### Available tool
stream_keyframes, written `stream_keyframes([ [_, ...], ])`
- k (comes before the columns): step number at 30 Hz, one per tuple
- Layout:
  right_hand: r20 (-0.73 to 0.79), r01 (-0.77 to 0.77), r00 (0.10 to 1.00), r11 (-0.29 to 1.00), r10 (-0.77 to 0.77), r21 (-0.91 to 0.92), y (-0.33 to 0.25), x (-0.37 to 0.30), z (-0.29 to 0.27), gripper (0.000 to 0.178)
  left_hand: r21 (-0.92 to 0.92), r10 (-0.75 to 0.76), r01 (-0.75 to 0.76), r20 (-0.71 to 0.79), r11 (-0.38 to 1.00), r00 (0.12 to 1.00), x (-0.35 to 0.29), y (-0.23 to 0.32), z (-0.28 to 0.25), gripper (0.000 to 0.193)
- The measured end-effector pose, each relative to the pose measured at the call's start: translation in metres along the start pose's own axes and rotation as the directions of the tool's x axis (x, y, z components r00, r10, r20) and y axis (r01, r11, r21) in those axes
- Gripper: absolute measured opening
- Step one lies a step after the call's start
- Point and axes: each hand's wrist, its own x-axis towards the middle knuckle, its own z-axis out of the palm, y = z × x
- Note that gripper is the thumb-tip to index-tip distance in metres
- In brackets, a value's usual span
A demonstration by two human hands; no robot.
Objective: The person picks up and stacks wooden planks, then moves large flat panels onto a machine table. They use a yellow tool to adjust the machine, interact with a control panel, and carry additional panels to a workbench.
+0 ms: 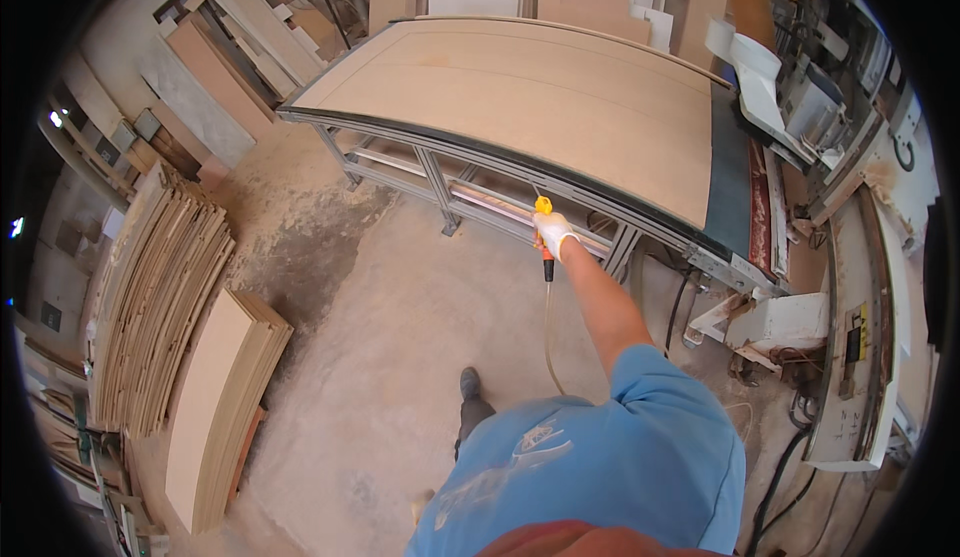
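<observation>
Air gun (543,206) | points toward table (731,192) | long axis fore-and-aft | right hand (553,229) gripping it

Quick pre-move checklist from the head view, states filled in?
1. Right hand gripping the yellow-and-orange tool: ok, gloved fingers closed around it.
2. Tool's trigger released: cannot tell, the glove hides it.
3. Hose on the tool: ok, hangs from its lower end.
4. Hose clear of the dark shoe: cannot tell fully; the visible run is apart, the rest goes behind the shirt.
5. Large board flat on the table: ok.
6. Left hand's position: cannot tell, not clearly visible.
</observation>
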Motion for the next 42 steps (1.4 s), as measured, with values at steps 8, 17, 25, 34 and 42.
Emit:
stream_keyframes([
  [8,0.105,0.078,0.993,0.979,-0.059,-0.186,-0.053,-0.006,0.107,0.024,-0.984,0.002,0.101,0.103,0.146,0.995,0.214,-0.077,-0.242,0.014],
  [17,-0.794,-0.349,0.585,0.935,0.164,-0.064,0.001,-0.142,-0.089,0.036,-0.788,0.06,0.283,0.374,0.547,0.926,0.37,0.038,-0.379,0.006],
  [25,-0.951,-0.687,0.291,0.714,0.103,-0.133,0.179,-0.477,-0.163,0.038,-0.137,0.563,-0.57,0.452,0.81,0.691,0.349,0.282,-0.325,0.034],
  [34,-0.118,-0.801,0.453,0.462,0.884,0.382,0.463,-0.708,0.099,0.027,-0.342,0.798,-0.736,0.407,0.584,0.444,0.162,0.49,-0.167,0.023],
  [42,-0.248,-0.478,0.374,0.414,0.894,0.775,0.536,-0.739,0.065,0.029,0.095,0.552,-0.956,0.798,0.277,0.239,0.001,0.552,-0.045,0.024],
])
